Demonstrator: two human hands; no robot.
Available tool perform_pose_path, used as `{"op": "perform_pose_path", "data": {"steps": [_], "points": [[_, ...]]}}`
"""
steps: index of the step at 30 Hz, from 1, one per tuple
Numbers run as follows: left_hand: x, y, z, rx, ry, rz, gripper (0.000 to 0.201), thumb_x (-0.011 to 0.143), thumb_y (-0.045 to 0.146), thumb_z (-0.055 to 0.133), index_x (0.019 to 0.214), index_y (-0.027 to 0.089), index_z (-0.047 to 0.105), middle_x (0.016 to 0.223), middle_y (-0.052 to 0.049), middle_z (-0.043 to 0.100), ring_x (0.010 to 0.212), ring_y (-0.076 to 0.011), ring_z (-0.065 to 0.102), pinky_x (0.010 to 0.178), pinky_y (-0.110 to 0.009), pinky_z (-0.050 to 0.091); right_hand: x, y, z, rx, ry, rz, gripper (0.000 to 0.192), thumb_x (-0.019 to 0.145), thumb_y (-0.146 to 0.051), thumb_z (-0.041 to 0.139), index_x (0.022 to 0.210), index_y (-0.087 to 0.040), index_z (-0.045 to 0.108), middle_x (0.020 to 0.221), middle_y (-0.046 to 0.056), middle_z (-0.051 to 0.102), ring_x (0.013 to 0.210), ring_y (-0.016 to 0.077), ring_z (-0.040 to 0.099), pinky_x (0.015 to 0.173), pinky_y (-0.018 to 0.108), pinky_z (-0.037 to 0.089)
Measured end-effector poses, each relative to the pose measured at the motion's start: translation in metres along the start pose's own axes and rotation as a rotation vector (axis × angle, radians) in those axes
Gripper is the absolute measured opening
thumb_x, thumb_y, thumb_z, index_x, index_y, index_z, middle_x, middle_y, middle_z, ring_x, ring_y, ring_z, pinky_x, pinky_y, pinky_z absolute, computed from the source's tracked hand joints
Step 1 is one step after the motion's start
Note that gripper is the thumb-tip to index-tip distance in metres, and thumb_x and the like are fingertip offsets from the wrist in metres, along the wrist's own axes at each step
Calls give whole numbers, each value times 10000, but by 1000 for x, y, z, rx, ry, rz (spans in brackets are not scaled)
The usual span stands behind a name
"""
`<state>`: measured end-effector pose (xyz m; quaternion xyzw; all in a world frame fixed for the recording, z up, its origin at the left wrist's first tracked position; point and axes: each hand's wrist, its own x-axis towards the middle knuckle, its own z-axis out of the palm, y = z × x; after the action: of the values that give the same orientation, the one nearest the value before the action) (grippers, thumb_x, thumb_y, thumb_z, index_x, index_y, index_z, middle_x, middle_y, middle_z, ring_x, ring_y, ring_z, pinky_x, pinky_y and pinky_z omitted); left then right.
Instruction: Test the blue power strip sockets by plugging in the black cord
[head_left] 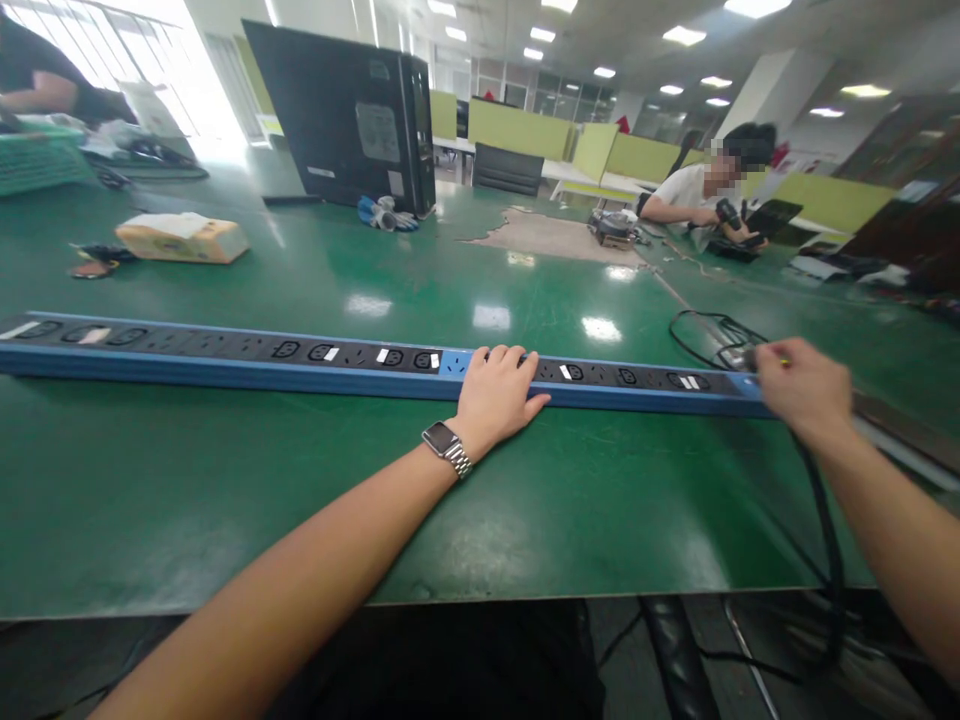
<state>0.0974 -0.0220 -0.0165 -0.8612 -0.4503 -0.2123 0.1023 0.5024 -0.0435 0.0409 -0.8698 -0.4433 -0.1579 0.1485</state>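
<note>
L hand point(495, 393) rests across power strip point(352, 370), grip unclear; R hand point(806, 388) clenched at its rt end, contents unclear. Best press strip down firmly, work end slowly.

Looked like open-plan office with electronics work area. Yellow-green partitions point(517, 130) stood along pale desks point(566, 172); ceiling lights point(684, 36) hung in rows. Worn green surface point(225, 480) carried computer tower point(345, 120), long socket strip point(360, 357), gloves point(388, 214); person point(686, 190) sat beyond, handling dark equipment point(772, 218).
</note>
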Motion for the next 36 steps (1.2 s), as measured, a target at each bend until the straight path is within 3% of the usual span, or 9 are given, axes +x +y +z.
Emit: {"op": "perform_pose_path", "data": {"steps": [2, 3, 6, 8, 15, 20, 26, 31, 36], "points": [[1, 0, 0, 5, 7, 3, 553, 870, 524, 536, 1297, 172, 521, 1253, -117, 577, 1137, -282, 489, 996, -432, 326, -7, -1, -11, 119, 193, 83, 421, 911, -404, 420, 1146, -148, 659, 955, 165, 689, 718, 193, 551, 612, 305, 359], [1, 0, 0, 7, 10, 1, 553, 871, 524, 535, 1297, 172, 520, 1250, -118, 579, 1136, -280, 490, 996, -430, 326, -9, -4, -17, 170, 177, 71, 407, 902, -389, 443, 1128, -131, 661, 906, 155, 690, 671, 177, 541, 593, 295, 356], [0, 0, 0, 13, 12, -4, 538, 874, 516, 536, 1290, 177, 525, 1231, -116, 589, 1133, -277, 493, 992, -425, 330, -20, -28, -28, 239, -287, -166, 332, 864, -394, 518, 1004, -146, 690, 687, 77, 659, 576, 153, 520, 577, 277, 364], [0, 0, 0, 19, 14, 0, 538, 872, 515, 539, 1288, 174, 528, 1225, -118, 594, 1132, -279, 495, 990, -425, 333, -29, -51, -27, 212, -384, -347, 313, 865, -409, 496, 912, -169, 691, 705, 57, 666, 628, 158, 551, 616, 269, 385], [-1, -1, 0, 16, 21, 1, 559, 870, 523, 539, 1301, 169, 523, 1246, -121, 586, 1141, -279, 494, 994, -427, 331, -35, -106, -9, -107, -332, -445, 390, 864, -465, 404, 968, -222, 690, 978, 90, 704, 864, 237, 618, 687, 306, 415], [-2, -1, 0, -13, 23, 2, 551, 865, 515, 548, 1295, 171, 528, 1251, -120, 582, 1149, -282, 491, 1009, -434, 319, -25, -106, -10, -184, -409, -485, 411, 878, -448, 372, 992, -213, 689, 1010, 103, 704, 903, 241, 628, 706, 309, 431], [-3, -2, 0, -13, 18, 5, 549, 862, 497, 555, 1305, 175, 521, 1265, -119, 575, 1155, -282, 487, 1015, -439, 316, -40, -109, -18, -243, -306, -402, 496, 885, -547, 325, 1068, -264, 688, 1040, 111, 694, 901, 281, 632, 693, 358, 446], [-2, -2, 1, -8, 23, 3, 547, 858, 492, 555, 1302, 175, 525, 1269, -117, 577, 1148, -282, 488, 1017, -443, 319, -33, -113, -22, -240, -419, -475, 446, 869, -522, 381, 1011, -253, 707, 1026, 97, 703, 895, 257, 639, 716, 339, 453], [-1, -2, 1, -22, 36, 2, 550, 846, 490, 566, 1297, 178, 528, 1264, -122, 579, 1145, -289, 489, 1022, -449, 318, -42, -118, -20, -260, -384, -417, 457, 904, -491, 327, 1042, -245, 686, 1052, 117, 700, 931, 274, 648, 714, 352, 466]]}}
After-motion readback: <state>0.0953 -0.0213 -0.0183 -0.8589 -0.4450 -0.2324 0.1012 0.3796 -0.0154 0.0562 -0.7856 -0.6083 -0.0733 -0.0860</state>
